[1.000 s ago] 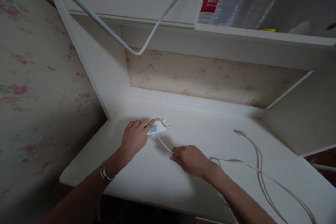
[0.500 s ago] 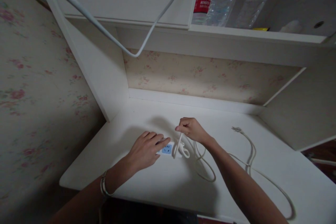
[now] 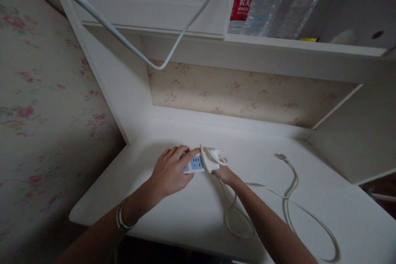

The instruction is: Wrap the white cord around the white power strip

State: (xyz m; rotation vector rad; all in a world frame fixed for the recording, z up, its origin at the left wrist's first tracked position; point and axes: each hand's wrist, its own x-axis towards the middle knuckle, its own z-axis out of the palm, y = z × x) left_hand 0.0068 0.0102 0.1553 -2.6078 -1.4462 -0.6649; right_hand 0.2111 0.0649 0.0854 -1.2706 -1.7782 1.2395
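A white power strip (image 3: 198, 170) with blue socket faces is held slightly above the desk. My left hand (image 3: 172, 170) is closed around its left part, thumb along the top edge. A pale cord (image 3: 205, 157) passes around the strip's right part, and a small loop of it sticks out at the right end. My right hand (image 3: 225, 174) is at that right end, partly behind and under the strip. Its fingers are hidden there, so what they grip does not show. More of the cord hangs below and runs right across the desk to a plug (image 3: 281, 156).
The white desk (image 3: 173, 222) has a side panel at left and a shelf above. Several plastic bottles (image 3: 266, 4) stand on the shelf. A grey cable (image 3: 157, 67) hangs in front at upper left. Floral wallpaper (image 3: 210, 86) covers the back wall.
My right hand has moved from above the strip, where it pinched the cord, down behind its right end. The strip has risen and tilted, and the cord now lies across its right part.
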